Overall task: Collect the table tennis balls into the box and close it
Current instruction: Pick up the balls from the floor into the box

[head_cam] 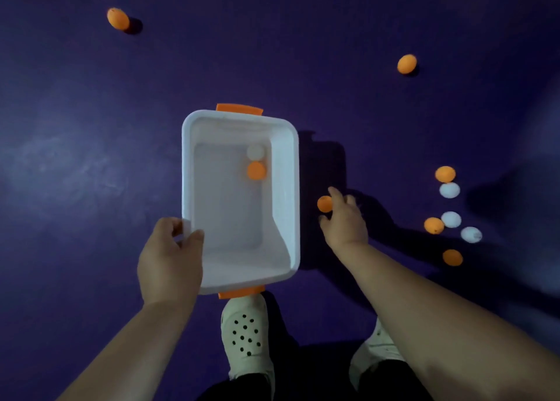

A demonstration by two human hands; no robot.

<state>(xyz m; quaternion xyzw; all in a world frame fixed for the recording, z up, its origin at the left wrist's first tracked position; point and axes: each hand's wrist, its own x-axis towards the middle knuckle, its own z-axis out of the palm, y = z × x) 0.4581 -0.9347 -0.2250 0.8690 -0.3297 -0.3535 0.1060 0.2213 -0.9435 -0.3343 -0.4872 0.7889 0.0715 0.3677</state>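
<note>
A white box point(287, 188) with orange clips at both ends stands open on the purple floor. Inside lie a white ball point(255, 152) and an orange ball point(256, 170), side by side near the right wall. My left hand point(169, 258) grips the box's near left rim. Just right of the box, my right hand point(345, 221) pinches an orange ball point(324, 203) in its fingertips. Several orange and white balls point(450, 190) lie scattered on the floor at the right. Two more orange balls sit farther off, one far left point(118, 18) and one far right point(407, 64). No lid is in view.
Two white shoes point(245, 334) stand just behind the box, the right one partly hidden by my right forearm. A dark shadow falls across the floor right of the box.
</note>
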